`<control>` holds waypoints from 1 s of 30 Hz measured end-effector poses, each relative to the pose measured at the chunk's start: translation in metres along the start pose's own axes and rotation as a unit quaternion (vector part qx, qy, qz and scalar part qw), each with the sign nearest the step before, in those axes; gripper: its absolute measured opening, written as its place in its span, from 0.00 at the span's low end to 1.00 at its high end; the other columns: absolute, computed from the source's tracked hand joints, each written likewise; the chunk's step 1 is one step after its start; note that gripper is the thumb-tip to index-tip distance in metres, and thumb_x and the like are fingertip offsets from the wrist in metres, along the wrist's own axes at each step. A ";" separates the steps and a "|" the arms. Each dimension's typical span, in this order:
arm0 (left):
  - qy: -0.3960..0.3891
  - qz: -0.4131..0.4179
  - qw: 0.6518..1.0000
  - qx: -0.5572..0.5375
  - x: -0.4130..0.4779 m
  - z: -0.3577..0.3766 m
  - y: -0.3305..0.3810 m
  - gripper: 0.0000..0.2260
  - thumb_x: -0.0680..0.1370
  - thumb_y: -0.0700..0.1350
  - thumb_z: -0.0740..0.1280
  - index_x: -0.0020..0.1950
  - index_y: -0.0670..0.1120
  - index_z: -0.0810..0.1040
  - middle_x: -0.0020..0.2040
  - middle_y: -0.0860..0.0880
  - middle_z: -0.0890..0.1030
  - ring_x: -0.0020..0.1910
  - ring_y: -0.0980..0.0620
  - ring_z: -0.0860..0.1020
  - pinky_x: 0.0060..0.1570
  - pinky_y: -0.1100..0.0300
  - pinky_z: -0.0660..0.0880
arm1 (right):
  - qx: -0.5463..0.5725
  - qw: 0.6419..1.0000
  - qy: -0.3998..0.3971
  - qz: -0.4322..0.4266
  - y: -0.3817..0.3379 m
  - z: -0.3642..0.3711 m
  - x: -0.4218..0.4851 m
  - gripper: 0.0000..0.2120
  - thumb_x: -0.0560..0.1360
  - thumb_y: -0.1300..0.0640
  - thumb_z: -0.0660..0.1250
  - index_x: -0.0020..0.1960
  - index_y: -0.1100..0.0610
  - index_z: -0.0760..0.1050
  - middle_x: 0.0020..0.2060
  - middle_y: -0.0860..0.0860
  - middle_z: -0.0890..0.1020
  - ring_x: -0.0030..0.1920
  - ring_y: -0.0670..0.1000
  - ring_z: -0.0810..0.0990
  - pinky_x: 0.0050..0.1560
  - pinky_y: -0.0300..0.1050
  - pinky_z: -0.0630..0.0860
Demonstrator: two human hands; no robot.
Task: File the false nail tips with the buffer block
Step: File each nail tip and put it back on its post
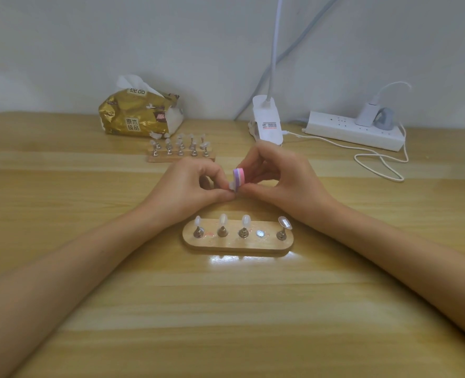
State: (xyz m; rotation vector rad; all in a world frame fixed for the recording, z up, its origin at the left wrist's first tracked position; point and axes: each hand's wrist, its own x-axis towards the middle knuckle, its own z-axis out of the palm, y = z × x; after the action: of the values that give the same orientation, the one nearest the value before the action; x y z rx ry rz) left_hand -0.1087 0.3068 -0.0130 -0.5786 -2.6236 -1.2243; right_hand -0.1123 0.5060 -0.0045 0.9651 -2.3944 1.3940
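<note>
Head camera view: the buffer block [239,177] is held above the tabletop [226,309], near its middle, between the two hands and just beyond the near wooden stand [265,245]. The block is seen end-on as a small, rounded piece built of layers: a purple band toward the left, a pink band toward the right, and a pale edge below. It is clamped in the right grip [277,178], with the thumb underneath and the curled fingers above.

A held nail tip [231,186], small, whitish and translucent, is pinched in the left grip [196,184] between thumb and forefinger and is set against the lower left face of the block. How much of it is covered by the fingers cannot be told.

On the near stand, four mounted tips [222,219] are carried on small metal holders. The three toward the left are milky ovals standing upright; the one at the right end is tilted, clearer and squarer. A round metal disc [260,233] lies flat between the third and fourth holders.

Farther back, a second stand [181,158] with two rows of holders is seen. Behind it sit a gold tissue pack [138,113], a white lamp clip [267,118] and a white power strip [354,130], with a white cable [381,162] looped on the tabletop.
</note>
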 end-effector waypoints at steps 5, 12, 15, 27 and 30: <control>-0.003 0.000 1.000 -0.001 0.000 0.000 0.000 0.08 0.69 0.44 0.79 0.34 0.50 0.81 0.30 0.64 0.78 0.28 0.63 0.73 0.31 0.72 0.67 | -0.011 1.000 -0.015 0.006 0.001 0.000 0.002 0.09 0.72 0.69 0.75 0.48 0.66 0.76 0.44 0.58 0.84 0.45 0.52 0.85 0.52 0.50 0.82; -0.011 -0.003 1.000 -0.001 0.000 -0.001 0.001 0.08 0.69 0.44 0.78 0.34 0.51 0.81 0.30 0.65 0.77 0.29 0.62 0.73 0.31 0.71 0.67 | -0.017 0.999 -0.023 -0.015 0.002 0.000 0.004 0.08 0.73 0.71 0.73 0.50 0.65 0.79 0.44 0.55 0.84 0.47 0.49 0.84 0.54 0.47 0.82; -0.010 -0.004 1.000 -0.002 0.000 -0.002 0.002 0.10 0.69 0.45 0.78 0.33 0.53 0.80 0.31 0.65 0.77 0.29 0.62 0.73 0.32 0.71 0.67 | -0.012 0.999 -0.010 -0.033 0.003 0.000 0.003 0.06 0.74 0.69 0.73 0.50 0.65 0.79 0.44 0.55 0.85 0.47 0.48 0.84 0.54 0.45 0.81; -0.015 -0.006 1.000 -0.009 0.000 -0.001 0.001 0.07 0.70 0.44 0.78 0.36 0.48 0.82 0.31 0.64 0.78 0.29 0.62 0.73 0.31 0.71 0.67 | -0.031 0.999 -0.043 -0.011 0.006 -0.001 0.005 0.09 0.73 0.73 0.71 0.51 0.63 0.79 0.45 0.55 0.84 0.47 0.48 0.84 0.55 0.45 0.81; -0.023 -0.013 0.999 -0.020 0.000 -0.003 0.000 0.04 0.70 0.44 0.78 0.39 0.46 0.84 0.32 0.64 0.79 0.30 0.62 0.73 0.33 0.72 0.68 | -0.026 0.999 -0.039 -0.004 0.007 -0.003 0.004 0.10 0.73 0.72 0.71 0.52 0.63 0.79 0.45 0.54 0.84 0.48 0.48 0.84 0.55 0.43 0.81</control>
State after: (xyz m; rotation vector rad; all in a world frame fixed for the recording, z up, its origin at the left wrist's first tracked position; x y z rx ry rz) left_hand -0.1085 0.3044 -0.0116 -0.5902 -2.6581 -1.2888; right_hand -0.1199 0.5095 -0.0060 1.0332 -2.4655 1.3077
